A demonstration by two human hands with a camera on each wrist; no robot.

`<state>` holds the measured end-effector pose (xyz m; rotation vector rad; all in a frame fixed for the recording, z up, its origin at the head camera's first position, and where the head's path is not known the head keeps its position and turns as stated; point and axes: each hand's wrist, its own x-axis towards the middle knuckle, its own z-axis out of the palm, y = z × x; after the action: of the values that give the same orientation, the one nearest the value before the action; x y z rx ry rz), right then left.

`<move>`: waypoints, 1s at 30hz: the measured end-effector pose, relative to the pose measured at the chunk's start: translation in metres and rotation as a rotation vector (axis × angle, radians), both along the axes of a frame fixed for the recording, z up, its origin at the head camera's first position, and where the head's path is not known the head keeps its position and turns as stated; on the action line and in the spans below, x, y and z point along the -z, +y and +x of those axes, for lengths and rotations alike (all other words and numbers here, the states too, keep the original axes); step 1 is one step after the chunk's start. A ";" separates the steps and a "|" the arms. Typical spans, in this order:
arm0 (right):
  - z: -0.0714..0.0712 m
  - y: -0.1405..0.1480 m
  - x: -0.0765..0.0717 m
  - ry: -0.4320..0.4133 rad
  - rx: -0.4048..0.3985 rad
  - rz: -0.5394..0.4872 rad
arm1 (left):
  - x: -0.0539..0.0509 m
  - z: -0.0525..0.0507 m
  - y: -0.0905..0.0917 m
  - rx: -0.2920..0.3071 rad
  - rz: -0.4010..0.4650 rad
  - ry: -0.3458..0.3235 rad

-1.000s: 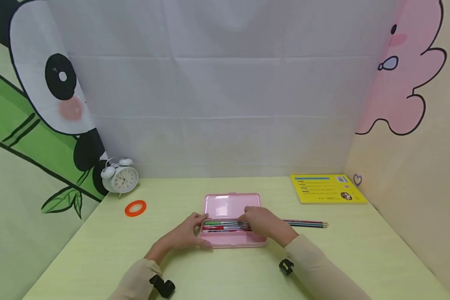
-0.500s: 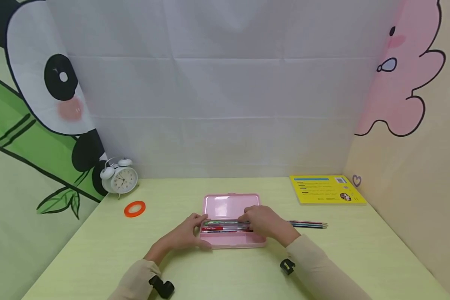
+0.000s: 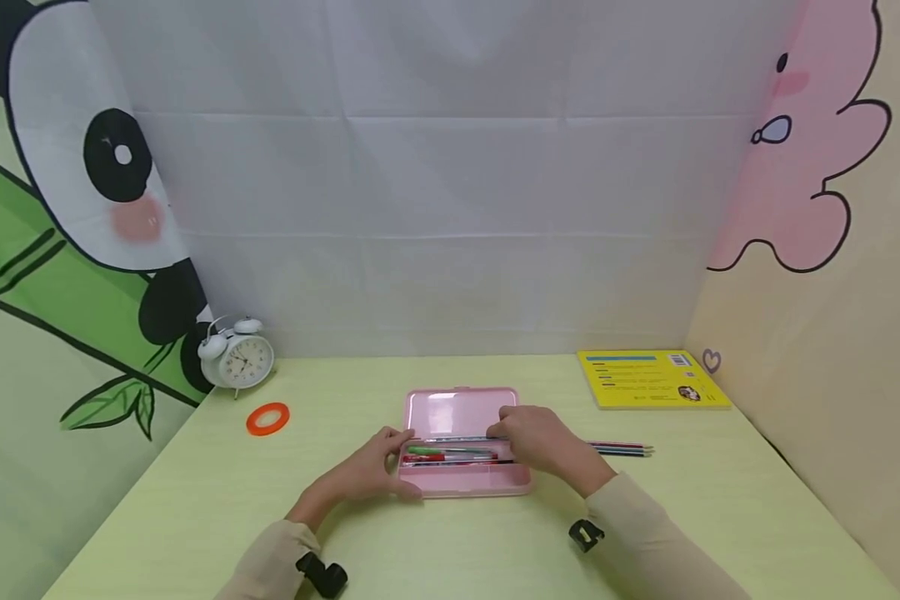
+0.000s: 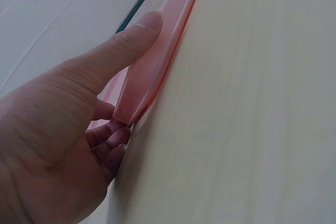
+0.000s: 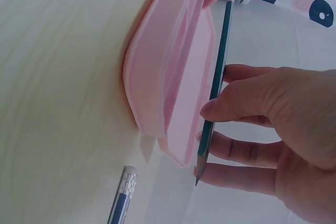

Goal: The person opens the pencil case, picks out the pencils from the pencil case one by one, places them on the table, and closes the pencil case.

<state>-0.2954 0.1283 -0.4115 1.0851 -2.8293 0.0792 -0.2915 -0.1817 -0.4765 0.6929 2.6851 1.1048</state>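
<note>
Over case [image 3: 465,481] (pink, open), R hand [image 3: 536,437] w/ pencil [image 5: 220,59]

Both sleeves [image 3: 663,542] are showing beige; a chunky black clip [image 3: 322,575] is sitting at the left one's edge, a notched black clip [image 3: 587,534] at the right's.

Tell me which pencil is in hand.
The dark green pencil, pinched by the right hand; the pencils right of the pink case lie on the table.

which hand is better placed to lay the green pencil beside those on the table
Probably the right hand: it holds the green pencil and is nearer the loose pencils, while the left hand grips the pink case.
</note>
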 end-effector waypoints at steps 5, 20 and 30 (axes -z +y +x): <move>0.003 0.012 -0.006 -0.041 0.017 -0.058 | 0.000 0.000 0.000 -0.001 0.007 -0.009; 0.004 0.074 -0.010 -0.078 0.199 -0.180 | 0.004 -0.003 -0.001 -0.015 0.008 -0.011; 0.004 0.105 -0.006 -0.123 0.229 -0.159 | 0.003 -0.003 -0.001 0.001 0.002 0.009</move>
<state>-0.2919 0.2334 -0.4053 0.7436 -2.9721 0.3564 -0.2948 -0.1828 -0.4800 0.7009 2.6912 1.1064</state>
